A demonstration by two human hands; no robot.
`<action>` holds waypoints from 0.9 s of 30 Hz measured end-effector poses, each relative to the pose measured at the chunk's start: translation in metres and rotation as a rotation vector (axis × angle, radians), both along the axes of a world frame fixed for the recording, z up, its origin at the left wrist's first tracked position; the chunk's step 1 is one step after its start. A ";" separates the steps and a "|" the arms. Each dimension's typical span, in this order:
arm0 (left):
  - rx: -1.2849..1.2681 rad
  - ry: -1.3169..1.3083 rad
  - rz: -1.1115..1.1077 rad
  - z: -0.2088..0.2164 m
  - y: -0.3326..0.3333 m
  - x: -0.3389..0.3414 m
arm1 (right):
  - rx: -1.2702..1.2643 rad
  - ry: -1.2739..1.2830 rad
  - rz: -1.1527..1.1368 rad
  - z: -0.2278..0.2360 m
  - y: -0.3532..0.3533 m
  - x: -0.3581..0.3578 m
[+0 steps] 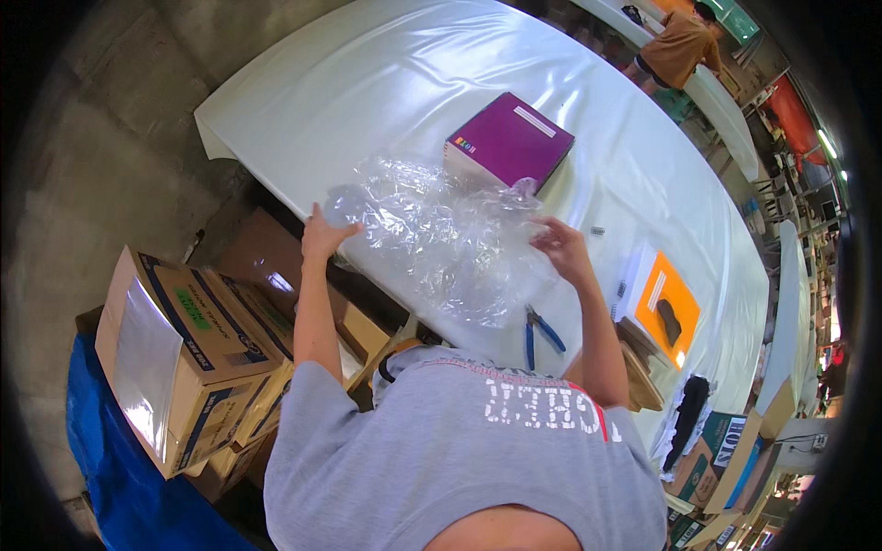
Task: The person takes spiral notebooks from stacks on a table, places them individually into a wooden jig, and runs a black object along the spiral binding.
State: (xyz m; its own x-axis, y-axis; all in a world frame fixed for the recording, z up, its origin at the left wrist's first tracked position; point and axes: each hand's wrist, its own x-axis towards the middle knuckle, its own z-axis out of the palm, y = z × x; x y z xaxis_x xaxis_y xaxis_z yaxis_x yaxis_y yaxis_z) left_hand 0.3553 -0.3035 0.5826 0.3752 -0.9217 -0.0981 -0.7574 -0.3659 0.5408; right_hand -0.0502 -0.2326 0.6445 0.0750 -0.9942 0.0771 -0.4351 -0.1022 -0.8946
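A crumpled sheet of clear plastic film (441, 243) lies spread over the near part of the white-covered table (367, 73). My left hand (327, 236) is at the table's left edge beside the film, thumb and forefinger spread apart. On the film's other side is my right hand (562, 250), its fingers bent but apart, close to the film's right edge; whether they touch it is unclear. Just beyond the film sits a stack of purple-covered notebooks (514, 138). Blue-handled pliers (540, 335) lie near my body, below the film.
To the right stands a stack of orange-covered notebooks (666, 308) with a dark object on top. Cardboard boxes (197, 340) are piled at my left beside a blue tarp (119, 459). More open cartons (726, 459) stand at lower right. Another person (680, 50) bends over a far table.
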 end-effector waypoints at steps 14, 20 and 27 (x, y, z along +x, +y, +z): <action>-0.593 0.386 -0.705 0.144 0.128 -0.085 | 0.075 -0.098 0.263 0.101 0.005 0.165; -0.597 0.639 -0.278 0.124 0.124 -0.078 | 0.037 -0.513 0.345 0.098 0.009 0.161; -0.021 1.201 -0.298 0.060 0.110 -0.065 | 0.277 -1.045 0.298 0.085 0.013 0.120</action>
State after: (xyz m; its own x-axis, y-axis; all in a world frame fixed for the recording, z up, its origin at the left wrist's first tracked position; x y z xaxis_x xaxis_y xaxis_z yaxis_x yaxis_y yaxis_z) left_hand 0.2906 -0.1931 0.6424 -0.1667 -0.9612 -0.2198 0.1699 -0.2476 0.9539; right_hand 0.0698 -0.2200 0.7300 0.3405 -0.9400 0.0205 0.5512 0.1819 -0.8143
